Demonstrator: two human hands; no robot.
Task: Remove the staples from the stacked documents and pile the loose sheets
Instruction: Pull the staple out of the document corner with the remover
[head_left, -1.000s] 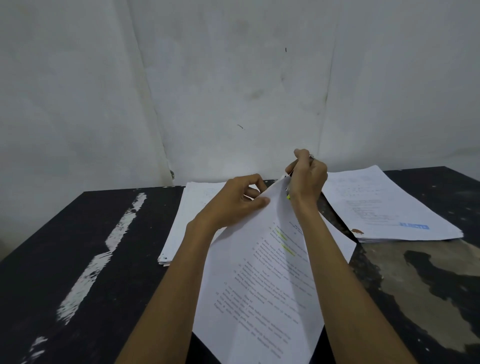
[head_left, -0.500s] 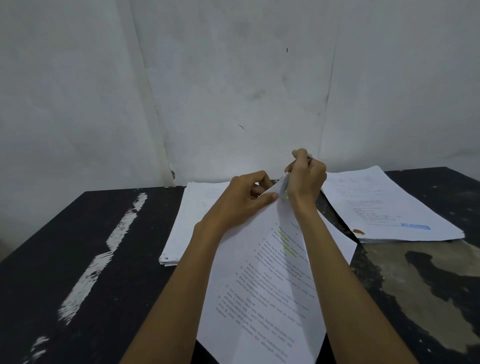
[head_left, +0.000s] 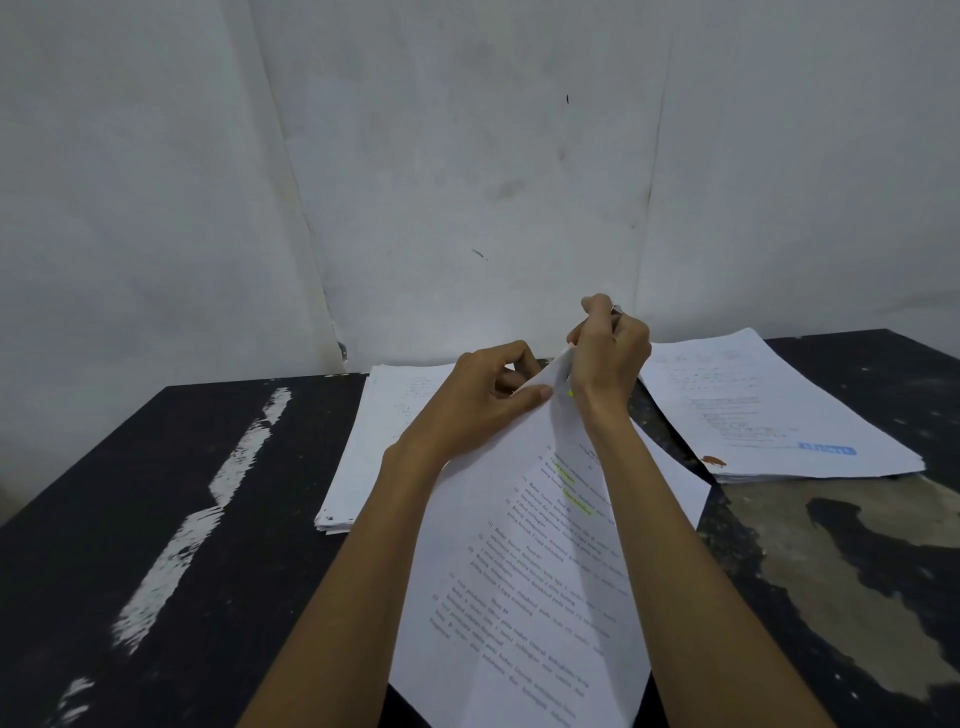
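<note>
The stapled document (head_left: 519, 545), likely light, floppy and easily torn, runs from the counter's (head_left: 182, 467) near edge to its lifted far corner, best held right there, where the left hand (head_left: 483, 400) pinches it and the right hand (head_left: 610, 358) curls round a small metallic thing (head_left: 616, 309).

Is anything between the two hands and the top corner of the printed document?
Nothing visible. The left hand pinches the white printed paper document at its top corner; the right hand, gripping a thin metal tool, is there too.
</note>
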